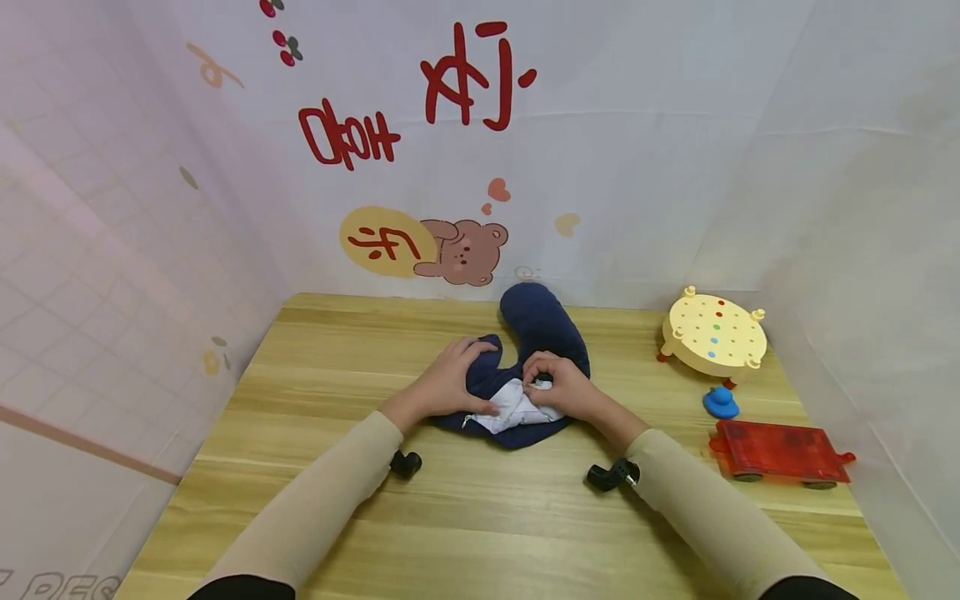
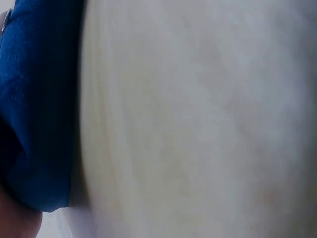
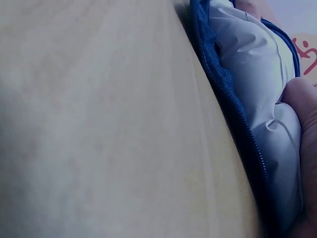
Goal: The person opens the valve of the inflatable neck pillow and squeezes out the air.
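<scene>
A navy U-shaped neck pillow [image 1: 543, 325] lies on the table with its zipped cover open along the near side. White inner lining [image 1: 510, 408] bulges out of the opening; in the right wrist view the blue zipper teeth [image 3: 242, 119] run beside it. My left hand [image 1: 450, 379] grips the pillow's left arm, fingers over its far side and thumb at the white lining. With bent fingers, my right hand [image 1: 558, 385] pinches the white lining at the right part of the opening. A zipper pull [image 1: 467, 421] shows at the opening's left end.
On the right side of the table stand a yellow pegged disc on short legs [image 1: 716, 333], a small blue duck-like toy [image 1: 721, 402] and a red translucent wheeled toy cart [image 1: 783, 452]. A printed white curtain [image 1: 637, 192] rises behind the table's back edge.
</scene>
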Action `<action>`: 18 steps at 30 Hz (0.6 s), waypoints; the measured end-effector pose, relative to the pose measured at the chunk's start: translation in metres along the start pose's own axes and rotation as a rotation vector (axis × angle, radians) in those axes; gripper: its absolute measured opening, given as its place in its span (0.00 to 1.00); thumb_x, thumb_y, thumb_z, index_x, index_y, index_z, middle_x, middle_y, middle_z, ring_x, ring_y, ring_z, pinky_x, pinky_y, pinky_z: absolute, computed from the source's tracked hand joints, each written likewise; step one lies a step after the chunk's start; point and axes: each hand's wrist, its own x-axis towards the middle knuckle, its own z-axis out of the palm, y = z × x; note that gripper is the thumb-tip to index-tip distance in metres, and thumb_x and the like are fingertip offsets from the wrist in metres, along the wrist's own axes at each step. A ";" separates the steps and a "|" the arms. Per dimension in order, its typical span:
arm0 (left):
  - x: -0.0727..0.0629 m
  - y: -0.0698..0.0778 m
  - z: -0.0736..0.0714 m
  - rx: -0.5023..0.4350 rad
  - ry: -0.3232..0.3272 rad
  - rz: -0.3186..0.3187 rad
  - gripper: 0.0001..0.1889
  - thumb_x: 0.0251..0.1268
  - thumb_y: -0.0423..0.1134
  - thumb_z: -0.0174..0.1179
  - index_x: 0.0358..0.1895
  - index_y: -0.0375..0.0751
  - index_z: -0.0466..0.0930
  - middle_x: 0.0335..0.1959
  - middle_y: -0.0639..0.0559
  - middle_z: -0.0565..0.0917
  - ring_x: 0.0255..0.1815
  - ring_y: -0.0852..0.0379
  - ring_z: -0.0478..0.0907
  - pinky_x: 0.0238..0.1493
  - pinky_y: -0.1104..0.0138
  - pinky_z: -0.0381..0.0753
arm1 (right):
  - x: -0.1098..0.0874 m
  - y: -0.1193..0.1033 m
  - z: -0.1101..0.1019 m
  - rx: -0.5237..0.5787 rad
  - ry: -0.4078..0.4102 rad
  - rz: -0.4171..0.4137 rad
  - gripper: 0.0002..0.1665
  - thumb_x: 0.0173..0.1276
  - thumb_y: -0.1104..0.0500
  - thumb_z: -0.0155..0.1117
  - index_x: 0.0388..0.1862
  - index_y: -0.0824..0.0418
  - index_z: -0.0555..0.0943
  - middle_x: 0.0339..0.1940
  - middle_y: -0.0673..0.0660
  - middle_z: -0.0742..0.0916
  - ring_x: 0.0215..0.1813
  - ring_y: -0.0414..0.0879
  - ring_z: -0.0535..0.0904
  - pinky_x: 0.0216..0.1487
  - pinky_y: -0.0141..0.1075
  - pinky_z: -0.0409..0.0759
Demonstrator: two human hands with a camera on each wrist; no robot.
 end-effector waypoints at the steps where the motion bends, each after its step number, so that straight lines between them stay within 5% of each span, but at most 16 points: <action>1: 0.000 0.000 0.000 -0.004 0.001 0.003 0.57 0.50 0.72 0.83 0.82 0.56 0.69 0.80 0.48 0.69 0.81 0.43 0.65 0.80 0.44 0.67 | 0.000 0.001 0.000 -0.005 0.000 0.000 0.07 0.65 0.68 0.79 0.36 0.58 0.89 0.49 0.55 0.89 0.56 0.51 0.81 0.63 0.33 0.74; 18: 0.003 -0.002 -0.001 -0.002 0.007 0.010 0.51 0.53 0.68 0.84 0.78 0.53 0.73 0.76 0.49 0.74 0.79 0.43 0.68 0.80 0.44 0.67 | 0.002 0.000 -0.001 -0.041 -0.039 0.042 0.06 0.66 0.65 0.78 0.39 0.56 0.91 0.50 0.48 0.88 0.59 0.48 0.79 0.67 0.37 0.74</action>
